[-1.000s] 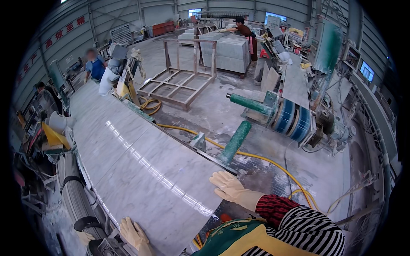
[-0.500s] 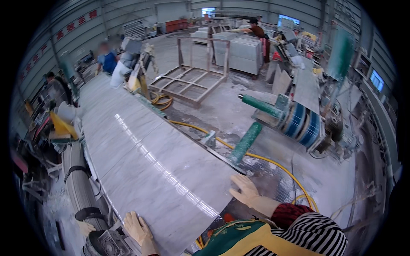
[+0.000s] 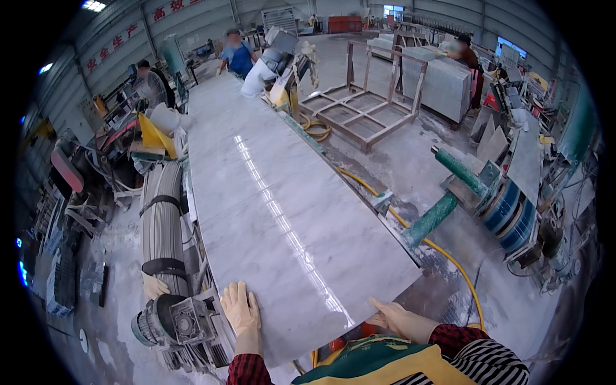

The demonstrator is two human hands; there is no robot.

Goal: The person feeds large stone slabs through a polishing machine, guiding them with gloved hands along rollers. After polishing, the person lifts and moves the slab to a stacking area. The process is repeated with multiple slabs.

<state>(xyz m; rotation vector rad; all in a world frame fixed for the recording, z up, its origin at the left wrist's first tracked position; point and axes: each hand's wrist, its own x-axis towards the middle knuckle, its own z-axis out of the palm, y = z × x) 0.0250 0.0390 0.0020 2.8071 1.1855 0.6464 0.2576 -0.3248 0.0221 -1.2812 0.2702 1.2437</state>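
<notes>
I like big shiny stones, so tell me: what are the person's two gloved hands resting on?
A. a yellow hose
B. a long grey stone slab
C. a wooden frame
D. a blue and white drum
B: the left hand lies flat on the long grey stone slab, and the right hand touches its near edge.

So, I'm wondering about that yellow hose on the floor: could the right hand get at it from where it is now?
Probably yes. The right hand rests at the slab's near right corner, and the yellow hose runs over bare floor just beyond that edge. Nothing visibly lies between them.
</notes>
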